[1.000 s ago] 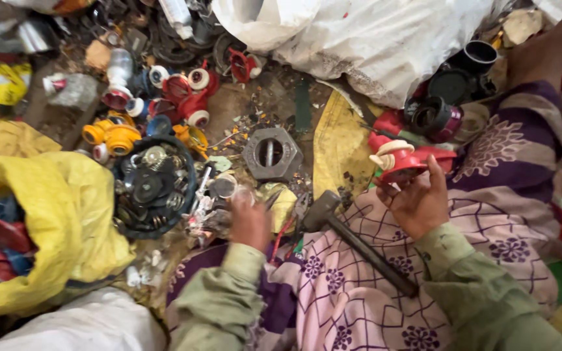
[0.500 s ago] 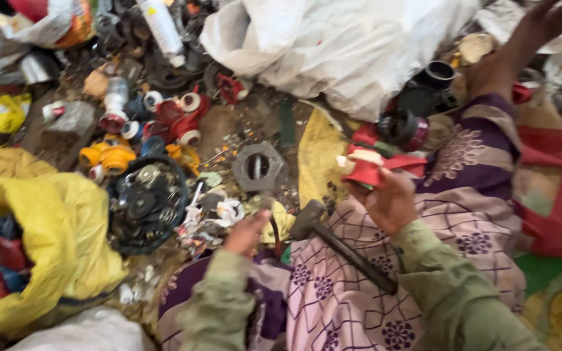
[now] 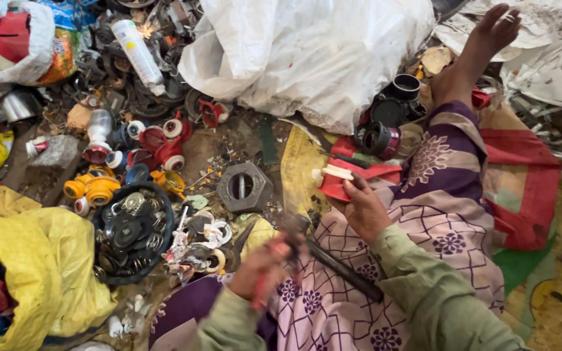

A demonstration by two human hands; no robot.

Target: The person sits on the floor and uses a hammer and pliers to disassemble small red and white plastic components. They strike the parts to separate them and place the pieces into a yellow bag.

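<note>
The left hand (image 3: 263,268) has lifted off the scrap heap since half a second ago and now hangs blurred above the lap, fingers curled around a thin red-handled tool (image 3: 269,272); what kind of tool cannot be told. The right hand (image 3: 363,209) has shifted little: it rests palm down on the patterned purple cloth over the thigh, fingers pinched on the edge of a red plastic part with a cream stub (image 3: 346,177), which lies at the lap's left edge beside the yellow sheet (image 3: 298,170). A dark-handled hammer (image 3: 333,260) lies across the lap between both forearms, untouched. The grey metal hexagonal nut (image 3: 244,187) sits on the ground ahead of the left hand, as before.
</note>
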